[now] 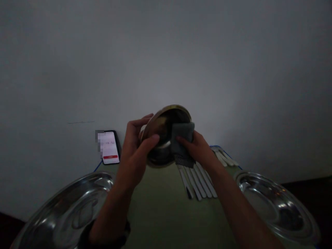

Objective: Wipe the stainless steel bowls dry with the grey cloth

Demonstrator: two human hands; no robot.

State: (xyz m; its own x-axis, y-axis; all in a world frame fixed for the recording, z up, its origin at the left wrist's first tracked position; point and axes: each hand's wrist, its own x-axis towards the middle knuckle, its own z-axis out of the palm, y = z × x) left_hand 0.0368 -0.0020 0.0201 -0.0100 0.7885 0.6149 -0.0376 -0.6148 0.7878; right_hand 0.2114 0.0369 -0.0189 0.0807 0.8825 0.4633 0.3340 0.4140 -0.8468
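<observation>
A shiny metal bowl [162, 128] is held up above the table, tilted so that its inside faces me. My left hand [137, 148] grips its left side, thumb over the rim and fingers behind. In my right hand [198, 147] is a grey cloth [183, 136], pressed against the bowl's right rim with the thumb on top. The cloth's lower end hangs down in front of the cutlery. Below it, several metal cutlery handles [201, 183] lie side by side on the table; their upper ends are hidden by the cloth and my right hand.
A large metal basin [59, 197] stands at the left and another metal basin [275, 204] at the right. A phone [110, 148] with a lit screen leans at the back left. More cutlery [224, 157] lies at the back right of the green table [160, 214]. A wall [166, 62] rises behind.
</observation>
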